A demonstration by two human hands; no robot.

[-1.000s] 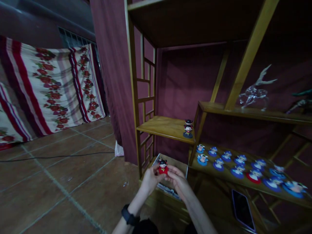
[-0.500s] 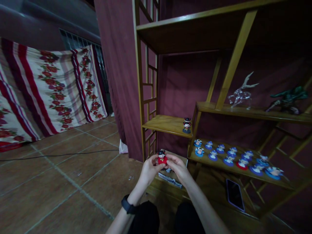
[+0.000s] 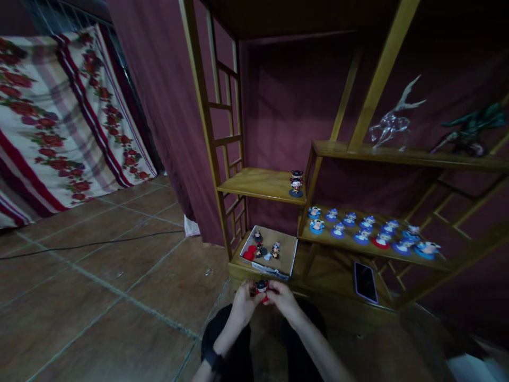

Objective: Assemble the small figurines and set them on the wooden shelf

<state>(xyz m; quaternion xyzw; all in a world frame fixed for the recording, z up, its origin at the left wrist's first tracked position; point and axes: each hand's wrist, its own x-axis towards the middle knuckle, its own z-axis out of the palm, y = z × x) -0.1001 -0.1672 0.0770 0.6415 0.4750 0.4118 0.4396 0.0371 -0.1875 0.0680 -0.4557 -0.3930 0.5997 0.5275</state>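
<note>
Between my two hands, low in the head view, is a small figurine [image 3: 261,287] with black hair and a red lower part. My left hand [image 3: 245,302] grips it from the left, and my right hand [image 3: 282,300] pinches its right side. Fingers cover much of its body. Just beyond my hands, a shallow cardboard box [image 3: 285,241] holds several loose figurines and red discs [image 3: 248,255]. Two black-haired figurines [image 3: 296,185] stand one behind the other on the wooden shelf above the box.
Several blue-and-white figurines [image 3: 363,236] stand in rows on the right shelf. A phone [image 3: 365,281] lies on the lowest board. Higher up are a clear deer ornament [image 3: 392,127] and a dark green ornament [image 3: 471,130]. A cable [image 3: 91,243] crosses the tiled floor on the left.
Both hands have drawn back towards my knees with the figurine, so the box and its contents now show. The view has tilted downward. The shelf figurines stay in place.
</note>
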